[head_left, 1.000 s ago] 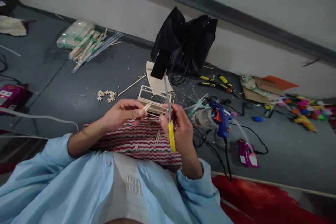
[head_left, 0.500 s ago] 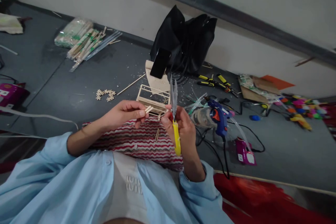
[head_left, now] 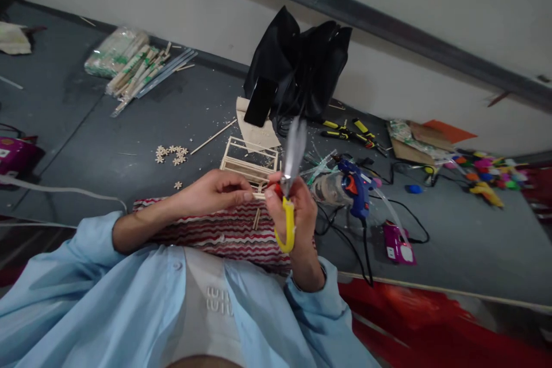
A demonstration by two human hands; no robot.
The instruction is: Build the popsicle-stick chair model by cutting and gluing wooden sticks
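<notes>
My left hand [head_left: 222, 191] is closed on short wooden sticks [head_left: 259, 196], whose ends point toward my other hand. My right hand [head_left: 297, 207] grips scissors [head_left: 288, 224] with a yellow handle, their blurred blades pointing up and away from me. Its thumb and fingertips meet the right end of the sticks. Just beyond both hands stands a small frame of thin wooden sticks [head_left: 252, 162] on the table. Across my lap lies a red-and-white striped cloth [head_left: 207, 236], with a couple of short stick pieces [head_left: 256, 219] on it.
Left lie wooden snowflake pieces [head_left: 171, 153] and packs of sticks [head_left: 133, 69]. Behind the frame are a phone [head_left: 260, 102] and a black bag [head_left: 297, 57]. On the right are a blue glue gun [head_left: 359, 190], a jar [head_left: 330, 190], pliers [head_left: 353, 133] and coloured pompoms [head_left: 487, 172].
The left hand has moved right, bringing the sticks up to the right hand's fingertips. The scissors have turned slightly, with the handle swung left. A lone snowflake now shows beside the left forearm.
</notes>
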